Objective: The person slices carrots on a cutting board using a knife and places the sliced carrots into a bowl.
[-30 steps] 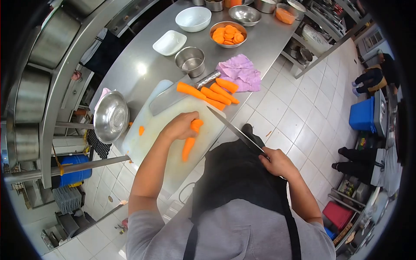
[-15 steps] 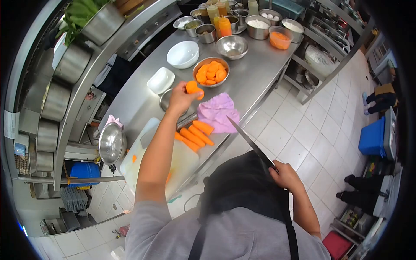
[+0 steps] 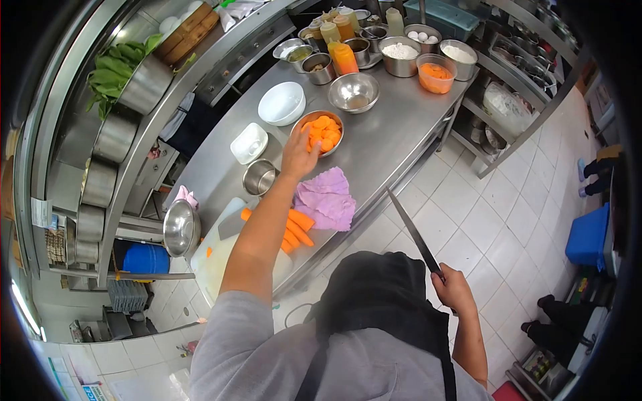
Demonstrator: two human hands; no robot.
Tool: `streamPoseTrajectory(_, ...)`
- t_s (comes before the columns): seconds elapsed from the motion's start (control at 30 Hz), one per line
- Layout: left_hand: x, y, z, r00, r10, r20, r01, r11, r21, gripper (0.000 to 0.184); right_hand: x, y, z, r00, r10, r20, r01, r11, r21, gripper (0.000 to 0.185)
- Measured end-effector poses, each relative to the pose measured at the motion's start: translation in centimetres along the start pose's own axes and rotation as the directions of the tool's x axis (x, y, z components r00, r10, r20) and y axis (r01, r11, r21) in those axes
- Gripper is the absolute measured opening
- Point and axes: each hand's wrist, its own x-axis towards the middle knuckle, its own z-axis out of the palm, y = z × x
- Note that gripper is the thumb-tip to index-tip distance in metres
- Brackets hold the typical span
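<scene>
My left hand (image 3: 301, 157) is over the near edge of a metal bowl (image 3: 313, 115) of orange carrot slices (image 3: 326, 132). Its fingers are spread and partly hidden against the slices. In my right hand (image 3: 455, 291) is a long kitchen knife (image 3: 416, 234), held off the table's front edge with its blade pointing up and away. Beneath my left forearm lie several peeled carrots (image 3: 299, 235), partly covered by the arm, at the edge of a white cutting board (image 3: 207, 271). A crumpled purple cloth (image 3: 328, 198) rests right of the carrots.
Left of the slices stand a white bowl (image 3: 281, 102), a white square dish (image 3: 248, 144) and a small metal pot (image 3: 259, 176). An empty metal bowl (image 3: 354, 92), squeeze bottles (image 3: 345, 59) and a plastic tub of carrot (image 3: 436, 75) are farther back. Shelving (image 3: 491, 160) stands right.
My left hand has moved away from me, from above the small pot to the bowl; the carrot slices it held no longer show between its fingers. My right hand still holds the knife.
</scene>
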Motion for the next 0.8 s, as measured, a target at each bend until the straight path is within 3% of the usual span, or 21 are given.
streamPoseTrajectory(0.07,0.0,2.0,0.2,0.997,0.034,0.066,-0.041,0.994,0.102,0.074,0.5,0.6,0.2,0.999,-0.031,0.02,0.032,0.998,-0.06,0.021)
streamPoseTrajectory(0.13,-0.1,3.5,0.4,0.898,-0.157,0.411,0.084,0.978,0.19,0.081,0.6,-0.2,0.0,0.998,-0.035,0.052,0.036,0.999,-0.018,0.021)
streamPoseTrajectory(0.2,-0.2,3.8,0.5,0.9,-0.187,0.393,0.102,0.968,0.227,0.082,0.6,-0.9,-0.4,0.996,-0.022,0.086,0.022,1.0,-0.003,0.021)
streamPoseTrajectory(0.27,-1.3,3.2,0.4,0.996,-0.079,0.038,0.081,0.995,-0.061,0.077,1.0,0.0,-0.2,0.995,-0.049,0.085,0.056,0.994,-0.089,0.022)
streamPoseTrajectory(0.3,-2.4,3.6,-0.7,0.995,-0.094,0.024,0.095,0.994,-0.059,0.077,1.3,0.4,-0.1,0.994,-0.062,0.093,0.071,0.992,-0.1,0.022)
streamPoseTrajectory(0.37,-5.8,5.3,-4.1,0.958,-0.209,-0.194,0.14,0.937,-0.319,0.066,2.0,0.9,0.1,0.992,-0.046,0.114,0.061,0.989,-0.131,0.024)
streamPoseTrajectory(0.5,-16.3,5.3,-7.2,0.877,-0.397,-0.271,0.249,0.857,-0.451,0.052,4.0,-1.5,0.4,0.974,-0.09,0.209,0.102,0.994,-0.048,0.025)
streamPoseTrajectory(0.63,-25.6,4.3,-10.8,0.77,-0.486,-0.414,0.359,0.866,-0.347,0.038,7.6,-4.2,2.9,0.909,-0.256,0.33,0.324,0.931,-0.168,0.027)
streamPoseTrajectory(0.7,-28.9,4.1,-13.3,0.637,-0.621,-0.456,0.508,0.783,-0.358,0.037,9.2,-6.5,4.5,0.801,-0.394,0.451,0.522,0.829,-0.203,0.025)
streamPoseTrajectory(0.8,-34.2,2.7,-16.1,0.5,-0.688,-0.526,0.609,0.711,-0.351,0.037,10.2,-12.4,7.3,0.699,-0.377,0.608,0.621,0.741,-0.255,0.029)
